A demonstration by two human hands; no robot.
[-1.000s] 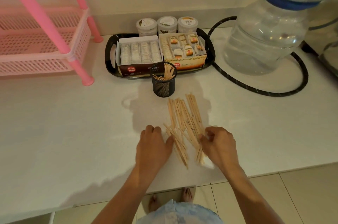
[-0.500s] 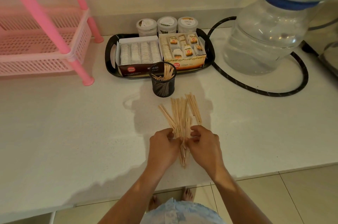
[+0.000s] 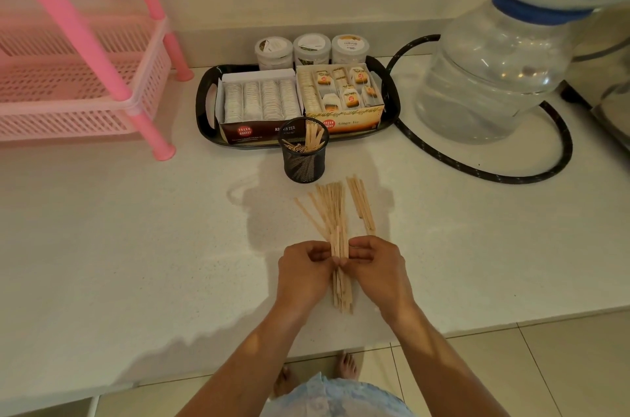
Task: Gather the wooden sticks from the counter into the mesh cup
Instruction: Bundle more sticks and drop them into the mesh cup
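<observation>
The white table carries everything, and the big things stand at its back: a pink rack on the left, a clear water bottle on the right, and between them a black tray of tea boxes; just in front of that tray, touching or nearly touching its front edge, stands the mesh cup, upright, with a few sticks already leaning inside it. The main bundle of wooden sticks lies on the table between the cup and the person, its long axis running straight away from the body toward the cup, far ends fanned a little to the left, near ends squared toward the table edge; a smaller group of loose sticks lies just to its right, apart from the bundle and outside either grip. The left hand and the right hand press in from opposite sides, fingers closed narrowly around the middle of the bundle, so each grip holds the same sticks; the cup lies dead ahead along the bundle's own axis, about equally near to either hand; so the bundle, I judge, needs to be tipped upright and carried forward, and the loose group on the right sits nearer the right hand for a later pass.
</observation>
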